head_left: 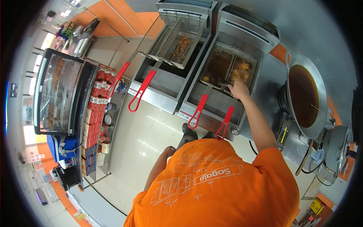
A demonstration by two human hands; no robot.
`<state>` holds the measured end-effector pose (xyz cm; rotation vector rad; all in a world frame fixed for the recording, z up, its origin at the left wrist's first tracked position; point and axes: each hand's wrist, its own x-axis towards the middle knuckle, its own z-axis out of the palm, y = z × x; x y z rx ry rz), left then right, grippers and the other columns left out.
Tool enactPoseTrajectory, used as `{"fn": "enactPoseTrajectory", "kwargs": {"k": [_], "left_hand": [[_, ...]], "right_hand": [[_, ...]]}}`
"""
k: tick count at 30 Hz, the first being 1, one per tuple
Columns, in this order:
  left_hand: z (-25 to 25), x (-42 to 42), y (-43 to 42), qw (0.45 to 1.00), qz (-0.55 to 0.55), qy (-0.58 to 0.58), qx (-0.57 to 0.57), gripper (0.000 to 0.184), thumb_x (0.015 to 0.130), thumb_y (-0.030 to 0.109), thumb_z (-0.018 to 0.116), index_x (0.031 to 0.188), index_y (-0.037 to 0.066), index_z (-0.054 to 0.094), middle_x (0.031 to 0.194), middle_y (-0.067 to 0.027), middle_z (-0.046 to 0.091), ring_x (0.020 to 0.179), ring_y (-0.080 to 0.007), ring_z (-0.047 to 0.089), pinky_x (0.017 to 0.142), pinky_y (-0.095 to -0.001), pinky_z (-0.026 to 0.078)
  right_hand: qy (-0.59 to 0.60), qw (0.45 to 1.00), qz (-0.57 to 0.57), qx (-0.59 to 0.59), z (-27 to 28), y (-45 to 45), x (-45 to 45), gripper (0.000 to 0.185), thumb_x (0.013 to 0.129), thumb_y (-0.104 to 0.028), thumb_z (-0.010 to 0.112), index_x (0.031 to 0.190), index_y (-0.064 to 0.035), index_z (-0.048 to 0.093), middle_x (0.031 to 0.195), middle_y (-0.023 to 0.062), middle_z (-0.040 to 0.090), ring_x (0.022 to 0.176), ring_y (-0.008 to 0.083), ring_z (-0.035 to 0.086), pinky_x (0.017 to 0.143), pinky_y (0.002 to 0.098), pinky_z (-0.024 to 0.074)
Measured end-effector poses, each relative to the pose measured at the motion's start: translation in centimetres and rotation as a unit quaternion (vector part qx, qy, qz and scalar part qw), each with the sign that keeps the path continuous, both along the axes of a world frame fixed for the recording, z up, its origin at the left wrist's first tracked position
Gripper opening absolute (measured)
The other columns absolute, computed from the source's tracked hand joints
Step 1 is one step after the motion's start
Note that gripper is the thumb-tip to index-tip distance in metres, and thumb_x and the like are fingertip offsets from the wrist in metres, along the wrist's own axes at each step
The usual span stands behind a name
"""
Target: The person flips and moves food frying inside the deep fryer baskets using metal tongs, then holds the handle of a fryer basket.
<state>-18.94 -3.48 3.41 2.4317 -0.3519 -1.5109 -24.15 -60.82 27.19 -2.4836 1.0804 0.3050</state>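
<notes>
Reaching over the right-hand steel fryer, your right hand is right by the front end of the wire basket nearer the fryer's right edge. The golden-brown fried food is in that basket, just past your fingers, toward the fryer's back edge. Your right fingers look closed on a thin grey metal tool. It points left from your hand, across the front of the baskets, but it is too small to tell what kind it is. The basket's long side runs from front to back, and its red looped handle pokes out over the front edge, under your right forearm.

Your left hand is down low by your dark trouser leg, well apart from the fryer. I can't tell if it is open or shut, and I see nothing in it. Your right hand is much nearer the food.

Just left of the food's basket is another wire basket in dark oil, with its own red looped handle in front. That handle and the first one both stick out between your body and the oil. On the left-hand fryer, a raised wire basket holds small brown bits. Over to the right, a big round metal pan holds brown liquid.
</notes>
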Motion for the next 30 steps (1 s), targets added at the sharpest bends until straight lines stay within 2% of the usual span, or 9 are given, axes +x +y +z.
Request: {"fn": "enactPoseTrajectory", "kwargs": {"k": [6, 15, 18, 23, 30], "left_hand": [[-0.4, 0.0, 0.1, 1.000, 0.000, 0.010, -0.004, 0.039, 0.082, 0.038, 0.062, 0.096, 0.003, 0.070, 0.096, -0.0218, 0.069, 0.095, -0.0340, 0.065, 0.084, -0.0390, 0.050], [-0.8, 0.1, 0.1, 1.000, 0.004, 0.016, 0.004, 0.039, 0.082, 0.038, 0.061, 0.098, 0.004, 0.070, 0.098, -0.0216, 0.068, 0.097, -0.0334, 0.065, 0.085, -0.0385, 0.050], [-0.6, -0.1, 0.0, 1.000, -0.001, 0.014, 0.004, 0.039, 0.082, 0.039, 0.062, 0.098, 0.004, 0.070, 0.099, -0.0213, 0.068, 0.098, -0.0333, 0.065, 0.086, -0.0380, 0.049], [-0.7, -0.4, 0.0, 1.000, 0.012, 0.014, 0.006, 0.039, 0.082, 0.039, 0.062, 0.099, 0.004, 0.070, 0.100, -0.0211, 0.069, 0.098, -0.0330, 0.065, 0.086, -0.0384, 0.049], [0.3, -0.8, 0.0, 1.000, 0.026, 0.009, 0.006, 0.037, 0.082, 0.036, 0.061, 0.096, 0.004, 0.071, 0.096, -0.0202, 0.069, 0.092, -0.0318, 0.066, 0.083, -0.0377, 0.051]], "right_hand": [[-0.027, 0.988, 0.131, -0.081, 0.2, 0.6, 0.6, 0.033, 0.088, -0.032, 0.060, 0.093, 0.0013, 0.062, 0.085, 0.0193, 0.068, 0.087, 0.0365, 0.066, 0.075, 0.0466, 0.0522], [-0.036, 0.959, 0.255, -0.120, -1.3, 1.3, 2.5, 0.027, 0.089, -0.026, 0.060, 0.089, 0.0006, 0.062, 0.080, 0.0180, 0.068, 0.080, 0.0337, 0.067, 0.070, 0.0451, 0.0526], [-0.024, 0.955, 0.274, -0.110, -2.8, 0.7, 2.7, 0.030, 0.091, -0.030, 0.057, 0.094, 0.0002, 0.059, 0.079, 0.0170, 0.067, 0.079, 0.0346, 0.066, 0.069, 0.0460, 0.0517], [-0.035, 0.960, 0.247, -0.128, -4.2, 0.0, 2.4, 0.030, 0.091, -0.030, 0.057, 0.093, -0.0005, 0.059, 0.078, 0.0166, 0.066, 0.078, 0.0339, 0.066, 0.068, 0.0457, 0.0515], [-0.042, 0.969, 0.198, -0.145, -2.9, 0.3, 0.8, 0.030, 0.091, -0.031, 0.057, 0.090, -0.0012, 0.059, 0.075, 0.0162, 0.066, 0.074, 0.0336, 0.066, 0.065, 0.0451, 0.0512]]}}
